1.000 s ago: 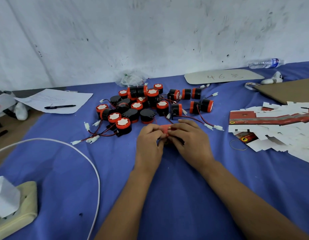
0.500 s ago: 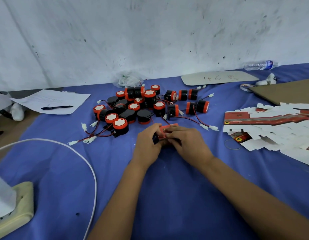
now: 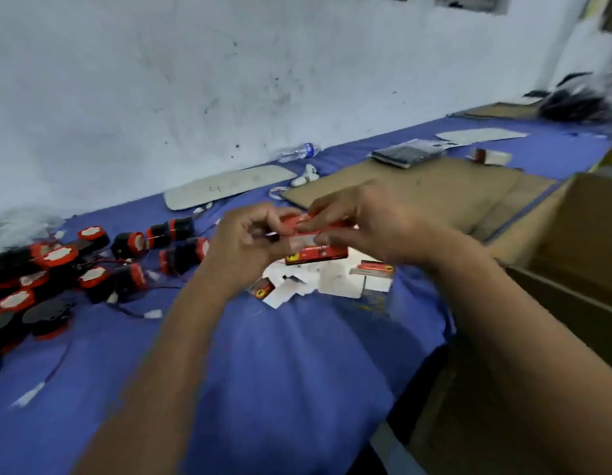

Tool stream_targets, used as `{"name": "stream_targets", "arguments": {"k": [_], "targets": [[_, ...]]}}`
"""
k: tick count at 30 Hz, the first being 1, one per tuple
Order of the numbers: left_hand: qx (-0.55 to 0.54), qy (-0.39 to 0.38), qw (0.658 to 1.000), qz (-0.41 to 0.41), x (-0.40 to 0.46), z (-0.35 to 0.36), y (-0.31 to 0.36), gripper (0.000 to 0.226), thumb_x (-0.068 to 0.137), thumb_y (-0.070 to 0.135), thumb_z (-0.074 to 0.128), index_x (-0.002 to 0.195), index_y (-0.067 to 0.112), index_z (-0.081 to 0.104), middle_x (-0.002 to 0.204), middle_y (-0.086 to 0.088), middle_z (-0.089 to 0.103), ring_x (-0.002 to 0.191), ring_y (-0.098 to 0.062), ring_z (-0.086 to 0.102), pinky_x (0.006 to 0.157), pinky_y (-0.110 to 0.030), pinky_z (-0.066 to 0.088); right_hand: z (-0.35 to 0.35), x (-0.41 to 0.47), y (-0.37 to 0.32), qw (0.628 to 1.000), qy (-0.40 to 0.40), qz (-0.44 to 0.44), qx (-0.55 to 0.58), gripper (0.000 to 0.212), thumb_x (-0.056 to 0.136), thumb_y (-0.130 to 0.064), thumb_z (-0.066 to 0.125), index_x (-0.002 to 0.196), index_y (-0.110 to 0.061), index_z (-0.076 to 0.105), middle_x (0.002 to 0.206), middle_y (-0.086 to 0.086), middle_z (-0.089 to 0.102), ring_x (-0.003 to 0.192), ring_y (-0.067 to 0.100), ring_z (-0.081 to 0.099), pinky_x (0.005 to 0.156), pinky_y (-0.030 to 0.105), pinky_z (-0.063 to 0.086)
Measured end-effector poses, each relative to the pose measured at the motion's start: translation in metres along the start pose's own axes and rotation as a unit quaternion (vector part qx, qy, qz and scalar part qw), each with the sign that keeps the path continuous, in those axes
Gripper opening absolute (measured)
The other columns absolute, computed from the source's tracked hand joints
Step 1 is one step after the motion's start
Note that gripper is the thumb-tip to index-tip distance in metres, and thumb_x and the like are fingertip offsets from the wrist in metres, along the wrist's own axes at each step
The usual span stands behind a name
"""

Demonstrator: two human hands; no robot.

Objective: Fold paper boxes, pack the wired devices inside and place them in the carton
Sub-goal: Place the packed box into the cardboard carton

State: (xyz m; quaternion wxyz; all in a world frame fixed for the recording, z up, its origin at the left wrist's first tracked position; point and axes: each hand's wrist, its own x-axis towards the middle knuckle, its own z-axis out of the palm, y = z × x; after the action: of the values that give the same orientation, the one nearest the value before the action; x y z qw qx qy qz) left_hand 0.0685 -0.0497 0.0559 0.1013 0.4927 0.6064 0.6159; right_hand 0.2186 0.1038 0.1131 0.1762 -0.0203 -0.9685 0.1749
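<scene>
A small red paper box (image 3: 309,228) is lifted above the blue table cloth (image 3: 263,371), held between both hands. My left hand (image 3: 244,246) grips its left end with curled fingers. My right hand (image 3: 363,224) pinches its top and right side. Under the hands lies a heap of flat red-and-white box blanks (image 3: 335,279). A pile of black and orange wired devices (image 3: 92,265) with red wires and white plugs lies at the left. An open brown carton (image 3: 572,255) stands at the right edge. The picture is blurred by motion.
A flat brown cardboard sheet (image 3: 417,186) lies behind the hands. Further back are a grey board with writing (image 3: 229,186), a plastic water bottle (image 3: 297,152), a black packet (image 3: 405,154) and papers (image 3: 479,135). A white wall runs along the table's far side.
The view has swung right, toward the carton. Both hands have lifted the red box off the cloth and carried it rightward over the box blanks.
</scene>
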Motion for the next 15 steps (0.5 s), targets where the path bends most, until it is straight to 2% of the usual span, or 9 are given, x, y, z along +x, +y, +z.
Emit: {"name": "stream_targets", "arguments": {"k": [2, 4, 6, 8, 10, 11, 13, 15], "targets": [[-0.031, -0.05, 0.998, 0.028, 0.039, 0.069, 0.019, 0.034, 0.076, -0.009, 0.081, 0.068, 0.013, 0.056, 0.113, -0.017, 0.074, 0.101, -0.01, 0.072, 0.08, -0.02, 0.055, -0.058, -0.043, 0.031, 0.996, 0.03, 0.069, -0.05, 0.021, 0.09, -0.024, 0.074, 0.11, -0.031, 0.079, 0.113, -0.006, 0.074, 0.101, 0.014, 0.068, 0.087, 0.029, 0.051], [-0.053, -0.092, 0.993, 0.058, 0.069, 0.133, 0.036, 0.04, 0.078, -0.012, 0.08, 0.066, 0.019, 0.057, 0.111, -0.017, 0.074, 0.095, -0.008, 0.072, 0.076, -0.017, 0.054, -0.101, -0.087, 0.056, 0.988, 0.069, 0.127, -0.06, 0.021, 0.086, -0.02, 0.079, 0.103, -0.032, 0.08, 0.113, -0.01, 0.074, 0.101, 0.008, 0.067, 0.089, 0.035, 0.054], [-0.061, -0.122, 0.987, 0.085, 0.09, 0.191, 0.048, 0.039, 0.079, -0.011, 0.08, 0.067, 0.02, 0.058, 0.105, -0.013, 0.074, 0.1, -0.012, 0.072, 0.086, -0.024, 0.057, -0.133, -0.123, 0.078, 0.974, 0.1, 0.19, -0.066, 0.02, 0.082, -0.021, 0.081, 0.098, -0.034, 0.08, 0.112, -0.012, 0.074, 0.104, 0.007, 0.067, 0.092, 0.041, 0.055], [-0.054, -0.132, 0.986, 0.082, 0.103, 0.239, 0.05, 0.035, 0.084, -0.005, 0.078, 0.069, 0.021, 0.061, 0.102, -0.01, 0.074, 0.105, -0.02, 0.072, 0.095, -0.035, 0.058, -0.16, -0.148, 0.101, 0.959, 0.088, 0.259, -0.075, 0.02, 0.082, -0.029, 0.081, 0.095, -0.044, 0.08, 0.103, -0.019, 0.075, 0.101, 0.005, 0.067, 0.091, 0.04, 0.055], [0.014, -0.152, 0.986, 0.068, 0.108, 0.279, 0.047, 0.027, 0.089, 0.01, 0.078, 0.071, 0.024, 0.063, 0.097, -0.007, 0.076, 0.099, -0.021, 0.072, 0.09, -0.039, 0.057, -0.185, -0.166, 0.131, 0.933, -0.007, 0.339, -0.118, 0.024, 0.086, -0.03, 0.079, 0.097, -0.051, 0.077, 0.091, -0.024, 0.074, 0.088, 0.001, 0.069, 0.083, 0.037, 0.056], [0.072, -0.18, 0.979, 0.067, 0.108, 0.294, 0.044, 0.022, 0.09, 0.018, 0.078, 0.073, 0.024, 0.065, 0.094, -0.004, 0.076, 0.093, -0.019, 0.071, 0.083, -0.037, 0.056, -0.191, -0.171, 0.146, 0.913, -0.073, 0.382, -0.124, 0.025, 0.088, -0.027, 0.077, 0.101, -0.048, 0.077, 0.09, -0.022, 0.074, 0.085, 0.006, 0.071, 0.078, 0.038, 0.058], [0.197, -0.268, 0.94, 0.073, 0.106, 0.314, 0.037, 0.016, 0.089, 0.025, 0.079, 0.079, 0.027, 0.067, 0.091, 0.003, 0.072, 0.086, -0.015, 0.066, 0.078, -0.034, 0.052, -0.179, -0.172, 0.175, 0.859, -0.184, 0.472, -0.071, 0.027, 0.093, -0.019, 0.072, 0.116, -0.034, 0.074, 0.105, -0.005, 0.072, 0.092, 0.022, 0.071, 0.071, 0.04, 0.062], [0.301, -0.318, 0.895, 0.083, 0.102, 0.326, 0.036, 0.013, 0.088, 0.024, 0.079, 0.082, 0.029, 0.069, 0.093, 0.004, 0.069, 0.089, -0.017, 0.065, 0.083, -0.037, 0.055, -0.141, -0.171, 0.194, 0.808, -0.258, 0.53, 0.0, 0.03, 0.098, -0.017, 0.065, 0.128, -0.02, 0.066, 0.117, 0.01, 0.065, 0.099, 0.03, 0.067, 0.07, 0.037, 0.063]]}}
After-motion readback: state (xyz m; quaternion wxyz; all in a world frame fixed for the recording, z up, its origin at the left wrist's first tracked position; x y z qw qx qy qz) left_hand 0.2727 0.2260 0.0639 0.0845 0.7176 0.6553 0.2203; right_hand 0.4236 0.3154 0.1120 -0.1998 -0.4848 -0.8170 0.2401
